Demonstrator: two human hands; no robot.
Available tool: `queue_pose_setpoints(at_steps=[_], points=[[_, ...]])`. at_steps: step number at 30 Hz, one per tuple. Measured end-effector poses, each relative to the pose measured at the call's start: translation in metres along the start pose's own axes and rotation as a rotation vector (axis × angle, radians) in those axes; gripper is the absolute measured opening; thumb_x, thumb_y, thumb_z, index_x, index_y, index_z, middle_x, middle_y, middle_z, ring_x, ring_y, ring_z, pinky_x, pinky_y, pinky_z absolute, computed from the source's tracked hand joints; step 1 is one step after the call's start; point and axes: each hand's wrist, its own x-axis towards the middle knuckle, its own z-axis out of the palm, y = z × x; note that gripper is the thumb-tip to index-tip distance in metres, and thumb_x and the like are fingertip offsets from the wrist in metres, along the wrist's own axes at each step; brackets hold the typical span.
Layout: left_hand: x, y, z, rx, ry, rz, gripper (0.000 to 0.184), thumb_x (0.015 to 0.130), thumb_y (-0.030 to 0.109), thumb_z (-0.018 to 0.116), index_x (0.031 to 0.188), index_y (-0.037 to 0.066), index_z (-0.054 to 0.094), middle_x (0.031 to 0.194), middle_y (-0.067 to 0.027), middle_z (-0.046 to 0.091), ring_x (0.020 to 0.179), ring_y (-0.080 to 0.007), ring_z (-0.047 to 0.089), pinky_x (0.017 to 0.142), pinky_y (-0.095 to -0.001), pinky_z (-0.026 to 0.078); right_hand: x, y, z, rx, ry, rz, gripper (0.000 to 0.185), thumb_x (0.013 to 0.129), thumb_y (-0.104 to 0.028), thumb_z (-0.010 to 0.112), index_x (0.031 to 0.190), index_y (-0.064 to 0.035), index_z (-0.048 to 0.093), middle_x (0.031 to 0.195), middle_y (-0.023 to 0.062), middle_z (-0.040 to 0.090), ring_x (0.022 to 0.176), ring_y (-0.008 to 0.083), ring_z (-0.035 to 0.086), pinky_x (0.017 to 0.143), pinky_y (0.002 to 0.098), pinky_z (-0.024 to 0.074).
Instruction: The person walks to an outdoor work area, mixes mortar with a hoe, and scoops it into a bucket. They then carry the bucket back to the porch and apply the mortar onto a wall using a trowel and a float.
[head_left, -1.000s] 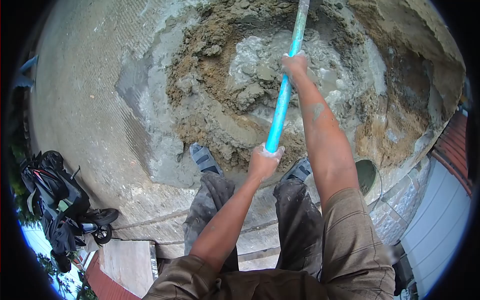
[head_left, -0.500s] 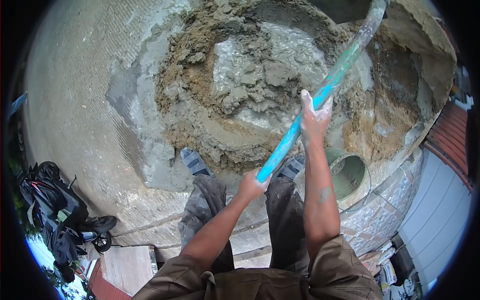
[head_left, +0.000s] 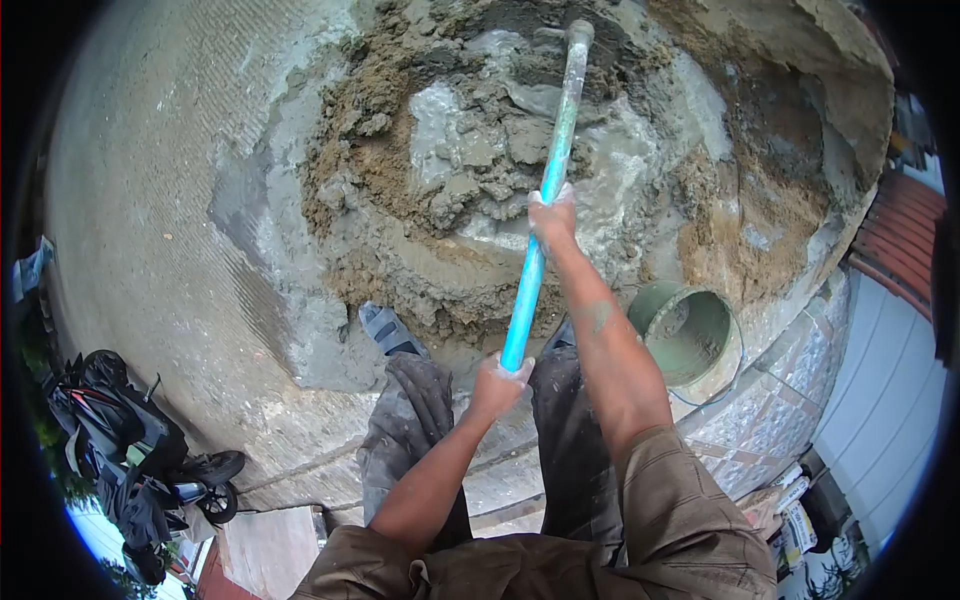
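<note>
Head view: you look straight down at a mound of wet grey mix (head_left: 480,152), rough and lumpy, with shiny watery patches and a crumbly brown rim of sand (head_left: 340,190) along its left side. A long pole (head_left: 522,310), bright blue at your end and worn to pale green and grey farther up, slants over the mound. Its far end reaches the mound's far part; the tool head there seems sunk in the mix, though its shape is hard to make out.

Your left hand (head_left: 502,386) has its fingers closed around the pole's near end, just on your side of the mound. Your right hand (head_left: 553,216) grips the pole farther up, over the mound, its fingers wrapped round the shaft and smeared pale with mix.

Your grey strapped sandal (head_left: 388,330) stands at the mound's near edge, left of the pole. Near the mound's right side, a green bucket (head_left: 652,308) tilts with its mouth showing and grey residue inside. Well apart from the mound, toward your lower left, are a dark motorcycle (head_left: 130,430) and a pale board (head_left: 268,548).
</note>
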Motion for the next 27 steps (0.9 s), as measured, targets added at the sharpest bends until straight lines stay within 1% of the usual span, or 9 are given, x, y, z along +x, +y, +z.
queue_pose_setpoints(at_steps=[3,5,9,11,15,20,24,25,27], points=[[-0.045,-0.073,-0.014,0.159,-0.104,-0.190,0.035,0.080,0.030,0.071,0.069,0.000,0.057,0.054,-0.0091,0.052,0.050,-0.0148,0.049,0.051,-0.0357,0.043,-0.072,0.057,0.016,0.130,-0.005,0.095,0.047,0.078,-0.015,0.069,0.115,0.0003,0.045,0.086,0.0139,0.061,0.077,0.0265,0.062,0.070,0.0379,0.0499],[-0.059,-0.090,-0.015,0.147,-0.070,-0.064,0.033,0.080,0.031,0.070,0.071,0.001,0.058,0.055,-0.0107,0.054,0.051,-0.0181,0.053,0.053,-0.0363,0.044,-0.104,0.074,0.009,0.235,0.009,0.079,0.043,0.079,-0.013,0.068,0.114,-0.0001,0.046,0.086,0.0106,0.058,0.078,0.0223,0.059,0.072,0.0343,0.0483],[-0.031,-0.093,0.001,0.140,-0.094,0.001,0.032,0.080,0.033,0.070,0.073,0.003,0.060,0.060,-0.0154,0.059,0.055,-0.0272,0.060,0.057,-0.0386,0.046,-0.117,0.037,-0.042,0.435,0.076,-0.012,0.036,0.084,-0.013,0.066,0.111,-0.0039,0.044,0.072,0.0021,0.050,0.058,0.0116,0.052,0.051,0.0283,0.0449],[0.010,-0.042,0.019,0.115,-0.131,0.119,0.021,0.082,0.025,0.068,0.078,0.005,0.061,0.060,-0.0053,0.055,0.053,-0.0135,0.049,0.054,-0.0330,0.044,-0.090,-0.033,-0.086,0.483,0.171,-0.089,0.043,0.086,-0.017,0.067,0.115,-0.0046,0.037,0.068,0.0023,0.051,0.051,0.0095,0.049,0.043,0.0259,0.0419],[0.078,0.118,0.039,0.116,-0.142,0.322,0.028,0.079,0.029,0.070,0.085,0.002,0.063,0.069,-0.0161,0.063,0.062,-0.0298,0.061,0.062,-0.0377,0.048,0.037,-0.095,-0.150,0.329,0.322,-0.316,0.042,0.087,-0.022,0.064,0.108,0.0023,0.038,0.067,0.0076,0.054,0.049,0.0165,0.053,0.043,0.0311,0.0439],[0.076,0.140,0.034,0.198,-0.132,0.227,0.036,0.078,0.031,0.070,0.084,-0.003,0.061,0.070,-0.0218,0.062,0.064,-0.0384,0.059,0.063,-0.0414,0.047,0.125,-0.047,-0.131,0.152,0.210,0.013,0.037,0.081,-0.018,0.067,0.099,0.0049,0.044,0.067,0.0109,0.056,0.048,0.0215,0.056,0.041,0.0364,0.0452],[0.035,0.051,0.012,0.143,-0.095,0.132,0.033,0.079,0.029,0.071,0.080,-0.002,0.060,0.065,-0.0147,0.060,0.056,-0.0259,0.055,0.058,-0.0376,0.045,0.046,-0.005,-0.069,0.250,0.117,0.067,0.038,0.078,-0.013,0.067,0.102,0.0054,0.044,0.070,0.0132,0.056,0.044,0.0230,0.055,0.038,0.0372,0.0453],[0.020,0.033,-0.002,0.062,-0.107,0.076,0.032,0.079,0.029,0.071,0.079,-0.001,0.059,0.062,-0.0114,0.058,0.054,-0.0206,0.053,0.056,-0.0355,0.044,0.029,0.014,-0.050,0.287,0.124,0.057,0.053,0.078,-0.013,0.067,0.118,0.0094,0.041,0.081,0.0164,0.060,0.058,0.0262,0.062,0.051,0.0379,0.0518],[-0.018,0.008,-0.035,0.086,-0.107,0.014,0.030,0.080,0.027,0.072,0.078,0.001,0.057,0.059,-0.0056,0.054,0.054,-0.0130,0.047,0.053,-0.0315,0.041,-0.014,0.049,-0.017,0.242,0.092,0.098,0.060,0.078,-0.015,0.068,0.124,0.0086,0.037,0.089,0.0184,0.060,0.070,0.0273,0.061,0.061,0.0371,0.0504]])
